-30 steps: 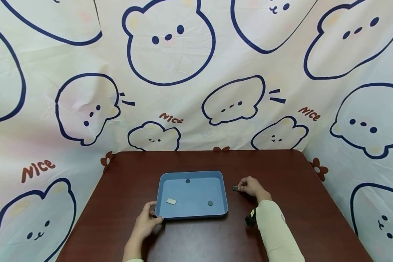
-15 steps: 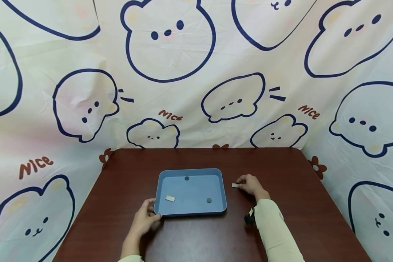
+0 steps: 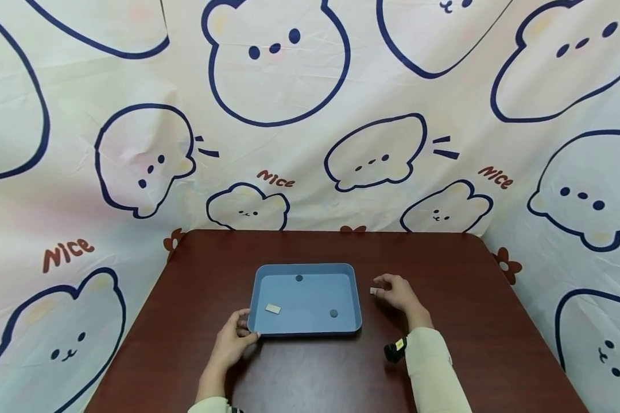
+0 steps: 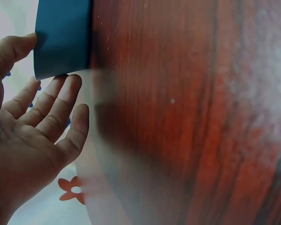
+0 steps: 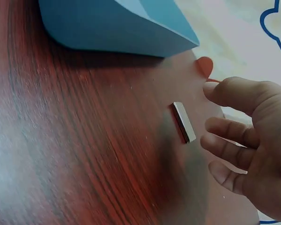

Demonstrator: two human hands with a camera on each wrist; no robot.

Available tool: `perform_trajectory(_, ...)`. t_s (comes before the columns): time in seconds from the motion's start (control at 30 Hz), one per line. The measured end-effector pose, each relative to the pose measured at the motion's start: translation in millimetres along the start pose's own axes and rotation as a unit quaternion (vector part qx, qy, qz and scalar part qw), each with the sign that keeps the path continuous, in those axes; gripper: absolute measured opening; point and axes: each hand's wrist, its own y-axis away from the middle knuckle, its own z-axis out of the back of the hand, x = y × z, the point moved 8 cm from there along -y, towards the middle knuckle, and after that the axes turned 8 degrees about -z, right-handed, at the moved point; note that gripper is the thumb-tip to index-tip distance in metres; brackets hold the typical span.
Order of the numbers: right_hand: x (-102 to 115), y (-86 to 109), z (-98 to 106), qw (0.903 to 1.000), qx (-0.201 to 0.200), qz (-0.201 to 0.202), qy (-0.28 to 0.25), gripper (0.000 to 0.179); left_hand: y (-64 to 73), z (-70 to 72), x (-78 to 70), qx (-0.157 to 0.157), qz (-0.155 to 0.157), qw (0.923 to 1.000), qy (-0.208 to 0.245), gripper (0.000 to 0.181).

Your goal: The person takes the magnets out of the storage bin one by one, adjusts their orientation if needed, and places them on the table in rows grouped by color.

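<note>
My left hand (image 3: pixel 229 344) holds the near left corner of a shallow blue tray (image 3: pixel 305 298), thumb on one wall and fingertips against the other. Inside the tray lie a pale rectangular piece (image 3: pixel 273 309) and two small dark round discs, one near the back (image 3: pixel 299 278) and one at the right (image 3: pixel 333 313). Right of the tray, a small rectangular block (image 5: pixel 183 122) with a pale top and dark side lies on the table. Beside it my right hand (image 5: pixel 267 136) is held with fingers loosely spread, apart from the block and gripping nothing.
The brown wooden table (image 3: pixel 310 378) reaches back to a cloth backdrop (image 3: pixel 310 143) printed with bear drawings. A dark device (image 3: pixel 395 350) is strapped at the right wrist. The tray's blue wall (image 5: pixel 117 33) stands near the block.
The piece in my right hand turned from its dark side to its pale side. My right fingers have since let go of it on the table. The left hand stays at the tray's corner.
</note>
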Motion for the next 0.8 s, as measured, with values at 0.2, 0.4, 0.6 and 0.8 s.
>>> perform_trajectory(0.2,4.0,8.8,-2.7,0.9995,0.012,0.003,-0.028,0.032,-1.1,-0.1,-2.0,0.001,-0.007,1.0000,-0.002,0.057)
perform_trajectory(0.4,11.3,15.8,-3.3,0.9988,0.006,0.013,-0.047,0.033,-1.9,-1.1,-2.0,0.002,-0.005,1.0000,-0.006,0.057)
perform_trajectory(0.6,22.8,21.3,-8.2,0.9971,0.009,0.023,-0.072,0.034,-2.0,-0.7,-2.4,-0.001,-0.015,0.9999,-0.001,0.057)
perform_trajectory(0.8,32.3,21.4,-15.3,0.9956,0.008,0.008,-0.093,0.031,-0.5,1.3,-4.9,-0.011,-0.036,0.9993,-0.003,0.055)
